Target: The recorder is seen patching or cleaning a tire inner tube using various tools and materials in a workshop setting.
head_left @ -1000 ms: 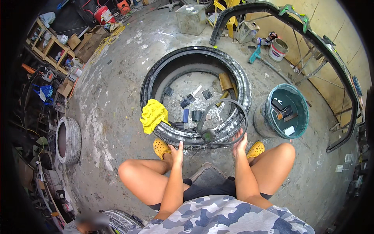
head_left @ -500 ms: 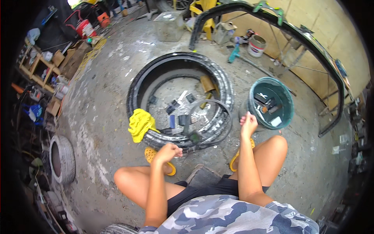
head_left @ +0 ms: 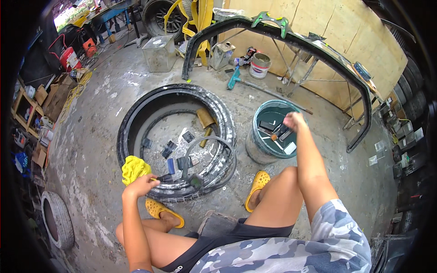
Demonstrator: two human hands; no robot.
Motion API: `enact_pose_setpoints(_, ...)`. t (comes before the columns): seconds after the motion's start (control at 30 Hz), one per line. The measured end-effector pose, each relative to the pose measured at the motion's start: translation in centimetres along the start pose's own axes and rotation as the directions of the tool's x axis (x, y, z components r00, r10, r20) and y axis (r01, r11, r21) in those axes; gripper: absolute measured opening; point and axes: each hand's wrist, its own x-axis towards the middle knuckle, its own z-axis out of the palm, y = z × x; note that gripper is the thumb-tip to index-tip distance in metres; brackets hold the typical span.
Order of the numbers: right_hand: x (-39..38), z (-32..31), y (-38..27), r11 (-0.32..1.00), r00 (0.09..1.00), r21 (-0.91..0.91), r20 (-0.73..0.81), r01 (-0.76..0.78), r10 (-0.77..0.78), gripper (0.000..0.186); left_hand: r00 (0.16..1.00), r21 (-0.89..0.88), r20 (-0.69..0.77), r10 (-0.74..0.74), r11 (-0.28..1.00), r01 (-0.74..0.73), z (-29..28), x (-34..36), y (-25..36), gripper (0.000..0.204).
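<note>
My left hand (head_left: 140, 185) is at the near left rim of a large tyre (head_left: 129, 109) lying flat on the floor. Its fingers are bent together beside a yellow cloth (head_left: 135, 168) draped over the rim; whether they grip anything is hidden. My right hand (head_left: 294, 121) reaches over the right side of a green bucket (head_left: 261, 152), fingers curled down close to dark pieces (head_left: 283, 132) inside. What those fingers hold, if anything, I cannot make out. A white piece (head_left: 289, 148) and a brush-like item (head_left: 274, 136) also lie in the bucket.
Within the tyre are small dark patches (head_left: 168, 149) and a brown roll (head_left: 205, 118). A thin dark hoop (head_left: 235, 159) leans on its near right rim. Beyond the bucket lie a long-handled teal broom (head_left: 234, 78) and a paint pail (head_left: 260, 66). A black arched frame (head_left: 218, 28) stands behind.
My right hand has moved from beside the bucket to over its opening. The left hand has shifted left to the rim by the yellow cloth. The whole view has swung right.
</note>
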Motion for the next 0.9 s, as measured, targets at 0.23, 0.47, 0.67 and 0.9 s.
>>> enact_pose_setpoints(0.23,6.4,1.9,9.0,0.878,0.917,-0.355,-0.348,-0.322,0.196,0.042,0.993,-0.119,0.029,-0.113,0.986,0.115,0.7,0.7,-1.7,0.037)
enact_pose_setpoints(0.47,9.4,1.9,12.5,0.707,0.916,-0.623,-0.391,-0.334,0.087,0.056,0.987,-0.057,0.069,-0.148,0.987,0.152,1.1,1.9,-0.1,0.044)
enact_pose_setpoints(0.67,4.6,4.3,11.2,0.818,0.894,-0.467,-0.432,-0.336,0.121,0.034,0.978,-0.11,0.109,-0.179,0.975,0.191,0.9,2.2,0.0,0.043)
enact_pose_setpoints(0.9,16.4,-6.2,13.6,0.731,0.956,-0.643,-0.291,-0.229,0.043,0.052,0.989,-0.107,0.095,-0.117,0.986,0.127,0.9,5.7,1.7,0.047)
